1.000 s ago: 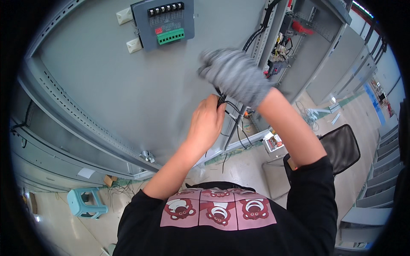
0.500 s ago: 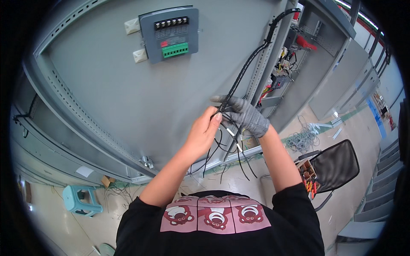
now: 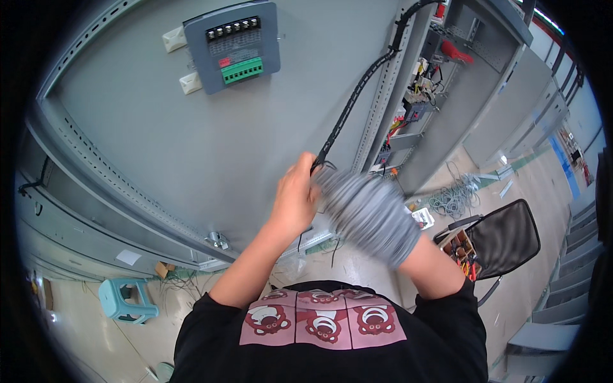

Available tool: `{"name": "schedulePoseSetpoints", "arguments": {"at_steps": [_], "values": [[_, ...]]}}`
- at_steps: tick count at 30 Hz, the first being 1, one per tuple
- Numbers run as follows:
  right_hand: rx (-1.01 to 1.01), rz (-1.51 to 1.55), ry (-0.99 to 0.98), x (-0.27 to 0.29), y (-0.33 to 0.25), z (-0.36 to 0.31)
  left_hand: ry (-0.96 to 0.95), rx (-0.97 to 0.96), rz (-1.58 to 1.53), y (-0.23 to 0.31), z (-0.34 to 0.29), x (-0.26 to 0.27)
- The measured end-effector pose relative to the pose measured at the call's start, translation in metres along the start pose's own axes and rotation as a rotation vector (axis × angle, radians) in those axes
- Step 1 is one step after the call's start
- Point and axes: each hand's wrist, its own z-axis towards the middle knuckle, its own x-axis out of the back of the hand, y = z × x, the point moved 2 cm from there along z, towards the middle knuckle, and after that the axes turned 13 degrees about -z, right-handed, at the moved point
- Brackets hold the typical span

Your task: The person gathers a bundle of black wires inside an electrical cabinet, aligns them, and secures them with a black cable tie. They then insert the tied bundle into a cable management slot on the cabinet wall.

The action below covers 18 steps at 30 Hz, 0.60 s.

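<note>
Here: grey cab. panel (image 3: 159, 140); blk cable bundle (image 3: 345, 117), runs from upper R down to L hand (image 3: 295, 199); gloved R hand (image 3: 367, 214), blurred, beside it, finger state can't tell; L hand bare, fingers wrap bundle.

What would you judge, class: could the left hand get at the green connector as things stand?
Probably yes, if it lets go: the left hand is closed on the black cable, but nothing seems to stand between that hand and the green connector.
</note>
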Motion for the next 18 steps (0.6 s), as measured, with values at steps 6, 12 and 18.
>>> {"name": "schedulePoseSetpoints", "arguments": {"at_steps": [6,12,18], "values": [[0.017,0.438,-0.238,0.02,0.003,0.002,-0.007,0.185,-0.182,-0.006,0.001,0.006],[-1.053,1.126,0.206,-0.041,0.159,0.048,-0.081,0.234,-0.249,0.007,0.006,-0.001],[-0.926,1.434,0.212,-0.053,0.156,0.074,-0.102,0.301,-0.24,0.004,0.007,0.007]]}}
